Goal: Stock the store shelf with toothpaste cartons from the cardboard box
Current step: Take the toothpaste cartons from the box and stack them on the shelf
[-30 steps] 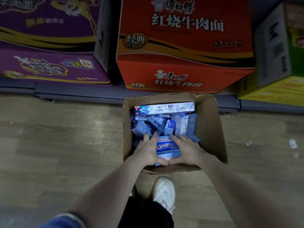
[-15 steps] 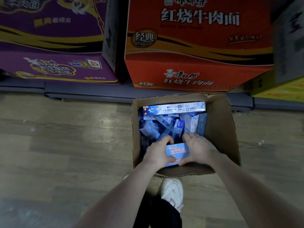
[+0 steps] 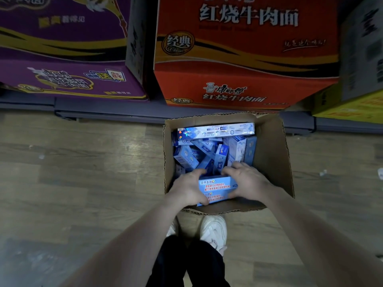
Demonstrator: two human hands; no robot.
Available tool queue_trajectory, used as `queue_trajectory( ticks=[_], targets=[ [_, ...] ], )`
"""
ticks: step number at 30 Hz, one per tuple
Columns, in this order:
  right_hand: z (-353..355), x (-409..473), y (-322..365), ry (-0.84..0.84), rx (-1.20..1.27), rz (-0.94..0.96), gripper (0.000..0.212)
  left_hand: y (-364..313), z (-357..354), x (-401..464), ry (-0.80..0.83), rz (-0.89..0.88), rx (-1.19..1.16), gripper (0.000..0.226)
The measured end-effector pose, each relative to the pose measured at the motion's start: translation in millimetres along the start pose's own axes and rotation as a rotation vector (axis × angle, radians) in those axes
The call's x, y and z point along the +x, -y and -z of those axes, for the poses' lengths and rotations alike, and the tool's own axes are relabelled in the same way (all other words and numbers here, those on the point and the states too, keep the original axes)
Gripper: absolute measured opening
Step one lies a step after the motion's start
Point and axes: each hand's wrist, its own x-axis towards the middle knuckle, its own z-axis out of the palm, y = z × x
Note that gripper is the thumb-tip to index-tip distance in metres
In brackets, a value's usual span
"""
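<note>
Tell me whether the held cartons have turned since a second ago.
Yes. Judged against the cardboard box, the cartons between left hand and right hand rolled over: logo face then, text face now.

Both forearms are bare, with no sleeves visible. The person wears dark trousers (image 3: pixel 186 264) and white chunky sneakers (image 3: pixel 214 230) with thick soles.

We stand over the cardboard box (image 3: pixel 271 162), which sits on the floor (image 3: pixel 83 172) just before the shelf base (image 3: pixel 107 112). Inside it lie jumbled toothpaste cartons (image 3: pixel 199 156), one long carton (image 3: pixel 215 130) across the far side. At the near side, our left hand (image 3: pixel 187 190) and right hand (image 3: pixel 247 181) flank a small stack of cartons (image 3: pixel 216 189). On the shelf behind stand large cases (image 3: pixel 244 59).
</note>
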Motion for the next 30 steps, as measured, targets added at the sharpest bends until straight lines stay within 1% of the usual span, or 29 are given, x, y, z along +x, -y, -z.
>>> queue_trajectory(
  ticks=[2, 5, 7, 9, 13, 17, 19, 21, 22, 23, 24, 27, 28, 30],
  targets=[
    [0, -6, 1, -0.028, 0.042, 0.003, 0.059, -6, 9, -4, 0.064, -0.005, 0.058, 0.073],
    [4, -16, 6, -0.061, 0.059, -0.002, 0.054, -10, 16, -13, 0.118, 0.021, 0.038, 0.069],
    [5, -24, 12, -0.068, 0.069, -0.024, 0.053, -9, 17, -19, 0.109, 0.023, 0.018, 0.066],
    [5, -31, 16, -0.055, 0.094, -0.044, 0.057, -7, 16, -26, 0.058, -0.001, -0.009, 0.062],
    [12, -41, 17, -0.047, 0.067, -0.025, 0.066, -6, 19, -39, -0.03, -0.059, 0.009, 0.062],
    [25, -53, 16, -0.086, 0.092, -0.043, 0.066, -11, 30, -50, -0.028, -0.091, -0.024, 0.066],
    [30, -63, 16, -0.135, 0.125, -0.074, 0.067, -13, 41, -58, -0.005, -0.08, -0.092, 0.067],
    [33, -74, 14, -0.226, 0.155, -0.13, 0.07, -14, 52, -66, 0.013, -0.078, -0.163, 0.069],
    [37, -80, 12, -0.28, 0.214, -0.165, 0.071, -15, 58, -71, 0.018, -0.082, -0.19, 0.07],
    [40, -85, 11, -0.338, 0.348, -0.202, 0.072, -16, 65, -77, 0.018, -0.087, -0.21, 0.07],
    [46, -92, 12, -0.385, 0.571, -0.236, 0.072, -18, 71, -83, 0.017, -0.093, -0.222, 0.07],
    [68, -116, 20, -0.482, 1.436, -0.297, 0.06, -24, 88, -99, 0.011, -0.118, -0.273, 0.064],
    [76, -123, 22, -0.47, 1.647, -0.313, 0.052, -27, 93, -106, 0.011, -0.126, -0.289, 0.062],
    [83, -132, 22, -0.389, 1.867, -0.312, 0.042, -33, 99, -118, 0.006, -0.143, -0.325, 0.065]
  ],
)
